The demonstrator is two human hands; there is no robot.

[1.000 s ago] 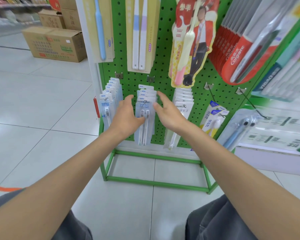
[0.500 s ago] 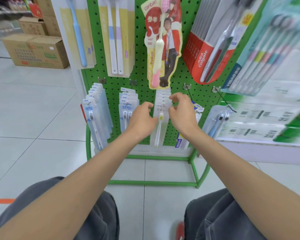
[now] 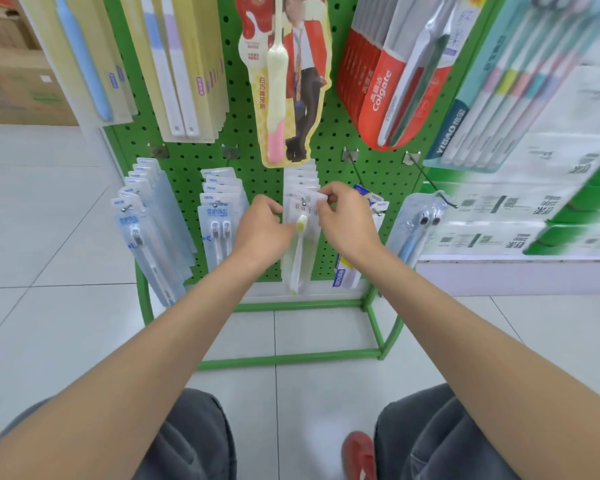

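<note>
At 10 o'clock in the view, brown cardboard boxes [image 3: 18,88] stand on the tiled floor [image 3: 49,209]; their print is too blurred to read. The green pegboard rack [image 3: 187,157] fills the middle. On its lowest row, at 9 o'clock from the hands, hangs a file of clear packs [image 3: 136,230] with "NEW" on each top tab, and just beside it a file of twin-brush packs [image 3: 219,220] headed by blue Chinese characters.

The left hand [image 3: 262,230] has its fingers curled onto the left edge of the front toothbrush pack [image 3: 301,261]. This pack holds a brush with yellow bristles and hangs on the third peg [image 3: 303,201], at the front of its file, just above the frame's middle. Its grey Chinese label is partly covered. The right hand [image 3: 347,223] pinches the pack's upper right corner between thumb and fingers.

At 12 o'clock a shaped card [image 3: 288,81] carries a cream-and-pink brush. At 1 o'clock hang red Colgate packs [image 3: 378,91], at 2 o'clock a pack marked "YIBAO" [image 3: 454,133]. At 3 o'clock from the hands hangs a blue-brush pack [image 3: 414,233].
</note>
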